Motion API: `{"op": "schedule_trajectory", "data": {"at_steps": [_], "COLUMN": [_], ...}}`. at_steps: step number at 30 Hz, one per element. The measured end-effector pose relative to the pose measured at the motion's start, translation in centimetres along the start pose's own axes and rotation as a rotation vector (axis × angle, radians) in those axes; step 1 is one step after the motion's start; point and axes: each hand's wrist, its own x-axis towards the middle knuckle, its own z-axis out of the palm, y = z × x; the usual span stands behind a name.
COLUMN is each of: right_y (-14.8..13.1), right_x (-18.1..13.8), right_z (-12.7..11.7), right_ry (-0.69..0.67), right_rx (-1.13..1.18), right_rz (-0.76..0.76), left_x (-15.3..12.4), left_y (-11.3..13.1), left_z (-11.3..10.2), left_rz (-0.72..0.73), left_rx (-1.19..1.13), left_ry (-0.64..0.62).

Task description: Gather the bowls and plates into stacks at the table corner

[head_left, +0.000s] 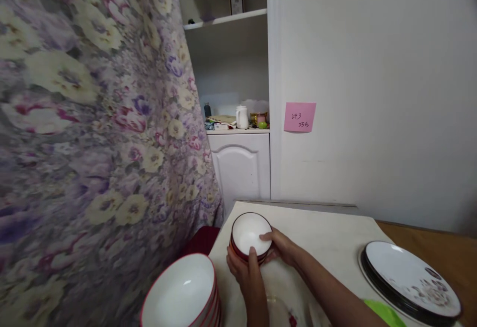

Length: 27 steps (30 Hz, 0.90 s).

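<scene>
A small stack of bowls [248, 232], white inside with dark rims and reddish-orange outsides, is held between both hands near the table's middle. My left hand [244, 270] grips its near left side, thumb over the rim. From the right, my right hand [280, 246] clasps the same stack, its thumb reaching inside the top bowl. To the left stands a stack of larger white bowls [182, 287] with red rims. Part of a pale dish with a red flower print [292, 320] shows below my hands, mostly hidden by the forearms.
Stacked plates [406, 272] with a floral print lie at the right of the white table [316, 225], beside a bright green item [383, 312]. A flowered curtain [93, 143] hangs along the left. Behind, a cabinet shelf holds a white jug [242, 117]; a pink note [299, 117] is on the wall.
</scene>
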Motion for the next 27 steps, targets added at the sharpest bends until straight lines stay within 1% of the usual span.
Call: {"op": "schedule_trajectory", "data": {"at_steps": [3, 6, 11, 15, 19, 22, 27], "right_y": [0.5, 1.1, 2.1, 2.3, 2.1, 1.8, 1.2], "right_x": [1.8, 2.9, 4.2, 5.1, 5.4, 5.3, 5.6], "right_z": [1.2, 1.7, 2.5, 3.1, 3.5, 3.7, 4.3], "right_ry": [-0.076, -0.120, -0.159, -0.163, -0.156, -0.152, -0.148], "right_rx": [-0.024, -0.051, -0.096, -0.145, -0.197, -0.237, -0.301], "right_rz": [0.036, 0.064, 0.075, 0.078, 0.083, 0.083, 0.089], "left_x": [0.6, 0.9, 1.6, 1.9, 1.7, 1.5, 1.5], "left_y": [-0.4, -0.6, -1.1, -1.4, -1.8, -2.6, -4.2], "left_z": [-0.7, -1.3, -2.0, -2.2, -2.1, -2.1, -2.0], "left_rz": [0.003, 0.017, 0.093, 0.134, 0.151, 0.159, 0.194], "left_rx": [0.034, 0.054, 0.051, 0.037, 0.058, 0.096, 0.243], "left_ry": [0.065, 0.116, 0.228, 0.321, 0.349, 0.357, 0.358]}}
